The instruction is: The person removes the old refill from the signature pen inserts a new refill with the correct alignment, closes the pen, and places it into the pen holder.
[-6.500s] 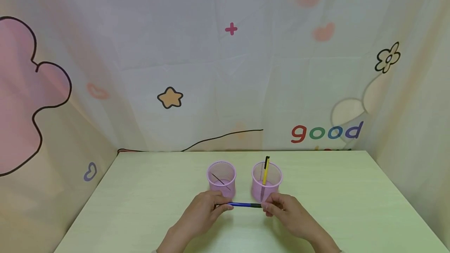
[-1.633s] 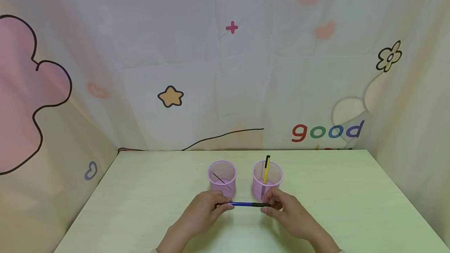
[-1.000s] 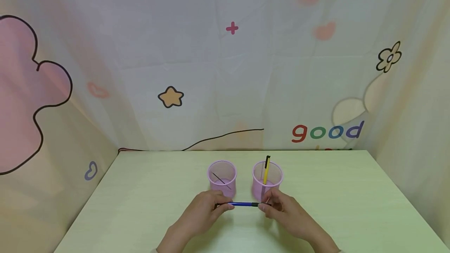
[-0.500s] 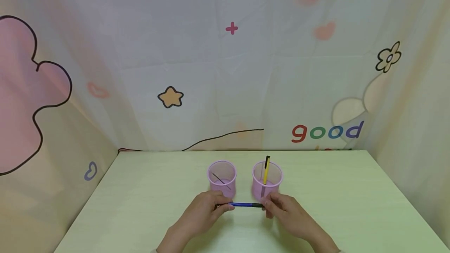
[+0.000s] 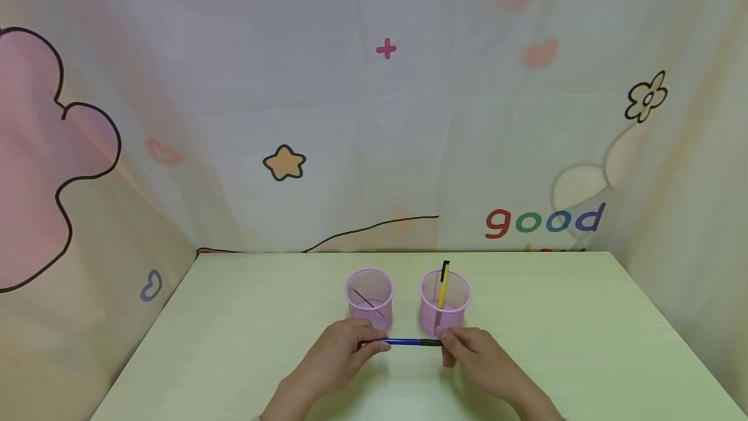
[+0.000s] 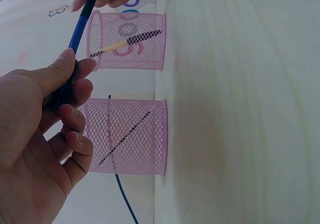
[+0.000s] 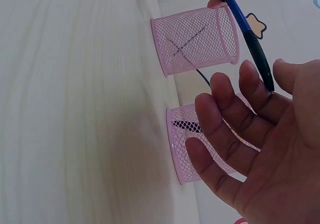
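My left hand (image 5: 337,353) pinches a blue pen (image 5: 403,342) between thumb and fingers and holds it level in front of two pink mesh cups. The pen's black end (image 7: 259,58) points to my right hand (image 5: 480,357) and lies against its index finger. In the right wrist view, the thumb stands a little apart from the pen and the other fingers are loosely spread. A thin dark stick (image 5: 363,297) leans inside the left mesh cup (image 5: 369,322). In the right mesh cup (image 5: 425,318) stands a yellow pen (image 5: 443,291) with a black clip.
Both cups stand on a pale wooden table (image 5: 245,317), just beyond my hands. A printed curtain (image 5: 327,96) hangs behind the table and along both sides.
My right fingers have shifted about the pen's black end, bending and straightening, and now lie flatter there. The left hand, its grip on the pen and both cups have stayed in place.
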Demonstrator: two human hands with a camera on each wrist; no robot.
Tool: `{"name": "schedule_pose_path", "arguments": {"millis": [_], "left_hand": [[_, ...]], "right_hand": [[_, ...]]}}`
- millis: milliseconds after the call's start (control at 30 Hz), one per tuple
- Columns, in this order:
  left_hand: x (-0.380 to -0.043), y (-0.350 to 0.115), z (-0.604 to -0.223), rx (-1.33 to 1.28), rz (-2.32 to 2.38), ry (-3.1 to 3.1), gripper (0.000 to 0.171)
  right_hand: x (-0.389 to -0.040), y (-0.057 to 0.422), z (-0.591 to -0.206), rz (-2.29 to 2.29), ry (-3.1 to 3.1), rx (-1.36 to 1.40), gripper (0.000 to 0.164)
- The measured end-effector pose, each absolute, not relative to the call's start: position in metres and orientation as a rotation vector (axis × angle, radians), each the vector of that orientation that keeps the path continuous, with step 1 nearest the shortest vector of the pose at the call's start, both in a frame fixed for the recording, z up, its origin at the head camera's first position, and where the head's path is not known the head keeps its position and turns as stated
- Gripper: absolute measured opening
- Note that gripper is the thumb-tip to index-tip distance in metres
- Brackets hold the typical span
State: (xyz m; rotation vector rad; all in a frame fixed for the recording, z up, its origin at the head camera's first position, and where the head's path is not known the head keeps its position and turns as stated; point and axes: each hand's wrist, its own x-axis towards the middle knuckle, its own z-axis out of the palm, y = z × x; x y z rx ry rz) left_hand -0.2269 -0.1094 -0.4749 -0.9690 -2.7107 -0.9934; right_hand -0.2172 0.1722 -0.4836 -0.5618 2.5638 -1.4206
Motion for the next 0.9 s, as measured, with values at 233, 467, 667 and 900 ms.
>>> {"name": "schedule_pose_path", "arguments": {"millis": [233, 467, 667, 900], "left_hand": [[-0.2261, -0.1088, -0.474, -0.975, -0.998, -2.698, 0.016], [-0.2251, -0.1083, -0.4724, -0.959, -1.003, -2.729, 0.015], [-0.227, -0.1078, -0.4734, -0.966, -0.991, -2.721, 0.015], [-0.2261, -0.1091, -0.4746, -0.969, -0.985, -2.726, 0.018]], "right_hand": [[-0.2165, 0.1732, -0.4832, -1.44, 2.545, -0.581, 0.041], [-0.2161, 0.1729, -0.4818, -1.439, 2.533, -0.578, 0.042], [-0.2174, 0.1727, -0.4806, -1.381, 2.563, -0.527, 0.045], [-0.2183, 0.1727, -0.48, -1.374, 2.563, -0.529, 0.043]]}}
